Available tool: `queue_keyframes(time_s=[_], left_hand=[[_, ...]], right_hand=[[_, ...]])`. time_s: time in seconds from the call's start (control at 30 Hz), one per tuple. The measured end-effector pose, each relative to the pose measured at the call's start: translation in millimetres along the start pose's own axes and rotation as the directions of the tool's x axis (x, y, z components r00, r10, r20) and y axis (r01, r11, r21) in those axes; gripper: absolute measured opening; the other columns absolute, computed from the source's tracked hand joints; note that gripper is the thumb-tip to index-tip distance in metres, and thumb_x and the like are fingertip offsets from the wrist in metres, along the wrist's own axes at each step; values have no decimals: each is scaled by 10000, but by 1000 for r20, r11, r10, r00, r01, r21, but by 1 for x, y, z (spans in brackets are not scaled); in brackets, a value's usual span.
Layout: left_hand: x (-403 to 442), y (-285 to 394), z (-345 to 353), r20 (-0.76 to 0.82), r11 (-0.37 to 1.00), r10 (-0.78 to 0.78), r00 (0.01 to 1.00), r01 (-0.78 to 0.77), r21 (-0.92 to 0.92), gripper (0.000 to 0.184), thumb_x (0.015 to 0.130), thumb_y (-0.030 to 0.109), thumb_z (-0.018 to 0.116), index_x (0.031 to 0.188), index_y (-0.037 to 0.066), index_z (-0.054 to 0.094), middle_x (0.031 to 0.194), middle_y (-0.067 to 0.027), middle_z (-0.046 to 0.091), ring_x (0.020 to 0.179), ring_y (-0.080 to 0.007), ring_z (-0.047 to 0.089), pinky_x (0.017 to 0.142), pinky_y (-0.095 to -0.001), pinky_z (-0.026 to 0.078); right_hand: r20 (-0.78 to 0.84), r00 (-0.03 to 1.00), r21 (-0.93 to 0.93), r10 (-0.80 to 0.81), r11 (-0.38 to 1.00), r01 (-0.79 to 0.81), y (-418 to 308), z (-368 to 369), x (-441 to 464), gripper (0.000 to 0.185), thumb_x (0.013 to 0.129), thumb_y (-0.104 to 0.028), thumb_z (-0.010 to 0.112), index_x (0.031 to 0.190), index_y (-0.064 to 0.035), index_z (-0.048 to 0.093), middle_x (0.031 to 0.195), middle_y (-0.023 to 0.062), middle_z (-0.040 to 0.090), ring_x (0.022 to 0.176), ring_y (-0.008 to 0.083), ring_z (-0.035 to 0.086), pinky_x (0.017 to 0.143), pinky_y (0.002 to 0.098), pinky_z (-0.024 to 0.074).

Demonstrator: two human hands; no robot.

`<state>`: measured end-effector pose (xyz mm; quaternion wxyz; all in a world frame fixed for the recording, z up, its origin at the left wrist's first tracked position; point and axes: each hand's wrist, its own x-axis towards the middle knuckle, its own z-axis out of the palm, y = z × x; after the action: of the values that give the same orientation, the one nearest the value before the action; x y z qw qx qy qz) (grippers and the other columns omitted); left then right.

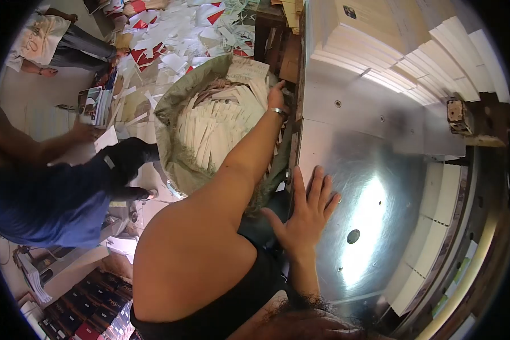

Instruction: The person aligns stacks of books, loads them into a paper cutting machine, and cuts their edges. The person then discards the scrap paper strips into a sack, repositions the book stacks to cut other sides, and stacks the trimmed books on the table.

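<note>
My left arm reaches across to a green sack (167, 122) filled with cut paper strips (212, 127). At the sack's right rim is my left hand (279, 97), with a metal band on its wrist; most of its fingers are hidden, so its grip cannot be made out. My right hand (309, 212) lies palm down with fingers spread on the edge of a shiny metal table (391, 226). No object is in it. A pale paper block (248, 69) rests on top of the strips.
Large paper stacks (374, 34) stand at the table's far end, near a small worn block (458, 116). Paper scraps (192, 28) cover the floor beyond the sack. On the left a person in blue (51, 198) bends near booklets (93, 105); another person (68, 42) is behind.
</note>
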<state>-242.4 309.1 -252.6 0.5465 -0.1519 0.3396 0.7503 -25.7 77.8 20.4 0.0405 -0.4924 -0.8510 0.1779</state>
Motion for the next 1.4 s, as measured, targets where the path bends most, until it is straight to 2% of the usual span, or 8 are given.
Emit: queue_keyframes(time_s=[0.03,0.17,0.5,0.67,0.77,0.9,1.13,1.4], left_hand=[[-7,10,-1,12,749,339,941,-278,601,687,920,262,672,1503,-20,441,1404,-204,624,1253,-355,615,1095,-402,467],[-22,17,-10,547,82,281,789,-588,805,897,912,194,699,1659,125,205,1468,-286,552,1390,-372,530,1114,-381,432],[-50,34,-3,225,885,105,969,-194,422,766,997,152,601,1654,202,209,1562,-174,446,1238,-250,605,1024,-456,483],[-149,73,-24,222,934,124,967,-189,303,769,1006,168,607,1653,208,191,1540,-136,468,1182,-226,620,951,-446,512],[-195,93,-86,522,272,-61,851,-489,829,772,980,354,669,1617,119,301,1534,-188,474,1260,-340,589,1029,-485,485],[-312,135,-143,546,-579,-536,644,-751,317,745,939,449,685,1543,86,446,1464,-223,535,1330,-390,546,1162,-562,358],[-361,162,-213,412,-634,-589,695,-714,299,355,855,318,743,1134,118,652,1108,-148,688,1183,-350,635,1204,-563,308],[-376,127,-226,555,-392,-638,534,-846,362,213,801,169,685,1003,121,637,894,-185,695,920,-430,681,783,-557,518]], right_hand=[[-3,1000,1,-3,1000,3,0,-1,0,1029,714,-543,842,1593,-235,405,1680,202,265,1544,467,204,1221,692,72],[-28,1000,11,-11,1000,12,-1,-3,-1,1022,717,-545,841,1588,-228,411,1670,207,281,1536,469,220,1224,689,69],[-84,996,-8,-22,1000,21,-2,2,-6,996,739,-562,818,1589,-240,409,1667,204,293,1542,453,226,1228,683,83],[-106,993,-24,-50,999,47,0,8,-9,989,751,-575,802,1593,-242,403,1681,201,271,1555,443,207,1236,666,79],[-125,989,-14,-78,997,77,3,17,-9,996,744,-565,811,1594,-248,401,1687,196,264,1567,428,190,1245,648,65],[-160,982,-46,-101,994,95,9,25,-11,1011,724,-520,838,1594,-247,400,1681,186,284,1568,413,199,1247,647,69],[-169,979,-53,-112,993,104,12,29,-19,993,725,-481,841,1589,-247,411,1677,181,299,1567,405,208,1256,630,82],[-196,974,-73,-117,992,105,10,35,-65,995,736,-491,834,1594,-228,403,1677,187,294,1561,417,214,1255,620,105]])
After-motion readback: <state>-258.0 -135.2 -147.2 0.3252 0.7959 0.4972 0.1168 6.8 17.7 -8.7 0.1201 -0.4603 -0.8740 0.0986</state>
